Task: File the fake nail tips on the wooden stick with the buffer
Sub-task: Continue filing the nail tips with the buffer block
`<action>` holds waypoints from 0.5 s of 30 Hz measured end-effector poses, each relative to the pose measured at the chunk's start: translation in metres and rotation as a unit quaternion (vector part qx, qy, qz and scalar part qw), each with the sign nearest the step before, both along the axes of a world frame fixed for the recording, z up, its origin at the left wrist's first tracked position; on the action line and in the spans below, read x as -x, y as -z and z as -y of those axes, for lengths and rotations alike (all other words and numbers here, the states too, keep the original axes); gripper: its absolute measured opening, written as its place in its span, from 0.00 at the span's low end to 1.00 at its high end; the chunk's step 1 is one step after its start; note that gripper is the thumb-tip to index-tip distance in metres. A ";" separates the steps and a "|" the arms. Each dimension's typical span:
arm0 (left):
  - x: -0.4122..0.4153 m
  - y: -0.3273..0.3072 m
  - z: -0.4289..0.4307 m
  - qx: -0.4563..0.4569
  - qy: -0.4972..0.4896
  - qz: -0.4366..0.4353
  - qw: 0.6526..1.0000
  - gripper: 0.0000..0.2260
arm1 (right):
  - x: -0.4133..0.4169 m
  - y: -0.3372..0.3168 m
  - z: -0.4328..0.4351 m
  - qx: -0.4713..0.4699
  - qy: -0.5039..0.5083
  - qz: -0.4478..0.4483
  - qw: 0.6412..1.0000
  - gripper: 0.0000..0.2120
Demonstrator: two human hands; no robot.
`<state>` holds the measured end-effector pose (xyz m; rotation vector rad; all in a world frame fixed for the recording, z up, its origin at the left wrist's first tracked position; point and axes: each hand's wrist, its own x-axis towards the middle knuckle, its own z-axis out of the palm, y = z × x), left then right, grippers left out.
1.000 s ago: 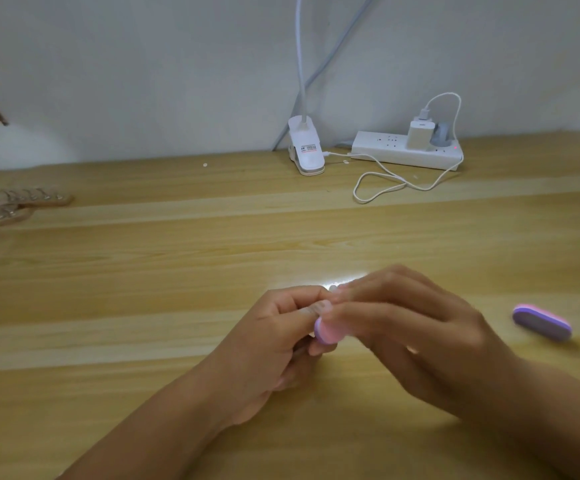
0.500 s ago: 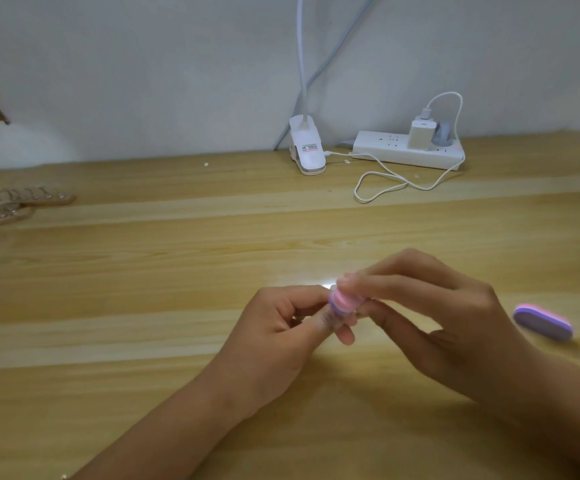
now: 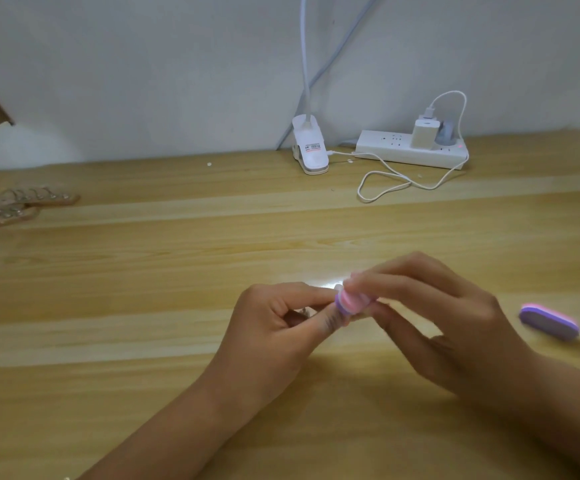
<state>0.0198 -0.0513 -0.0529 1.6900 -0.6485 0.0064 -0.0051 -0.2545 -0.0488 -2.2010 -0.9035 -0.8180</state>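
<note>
Up went the buffer (image 3: 349, 302), likely light and spongy, gripped by the right hand (image 3: 454, 327); left hand (image 3: 281, 327) pinched the nail tip (image 3: 337, 287), surely flimsy and best held close, midway along the surface (image 3: 143, 306) toward its front edge.

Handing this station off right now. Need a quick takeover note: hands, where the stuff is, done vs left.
Left hand: pinches a small pale fake nail tip; its stick is mostly hidden in the fingers.
Right hand: grips the pink-and-purple oval buffer block, held at that tip.
Spare purple-and-pink buffer: lies on the wooden table, right of the hands.
More wooden sticks of clear nail tips: far left on the table.
Done: one tip is being filed; the number finished cannot be told.
Left: finish this tip, then probably the far-left sticks.
</note>
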 end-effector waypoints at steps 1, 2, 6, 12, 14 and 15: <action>0.000 0.001 0.000 -0.002 -0.005 -0.002 1.000 0.05 | -0.001 0.000 0.002 -0.001 0.015 -0.005 1.000 0.10; 0.000 0.002 0.000 -0.003 -0.007 -0.002 1.000 0.05 | -0.002 -0.001 0.002 -0.004 0.022 -0.010 1.000 0.10; -0.001 0.003 0.000 0.000 -0.006 0.011 1.000 0.06 | 0.004 0.000 -0.005 0.022 -0.024 0.013 0.999 0.09; 0.000 0.006 0.000 -0.020 -0.012 0.014 1.000 0.05 | 0.000 0.001 0.002 0.035 -0.003 0.010 0.999 0.09; 0.000 0.006 0.000 -0.010 -0.011 0.010 1.000 0.06 | 0.004 0.003 -0.004 0.048 -0.032 0.023 0.998 0.10; -0.001 0.006 -0.001 -0.009 -0.014 0.010 1.000 0.06 | 0.003 0.003 -0.003 0.052 -0.031 0.027 0.998 0.10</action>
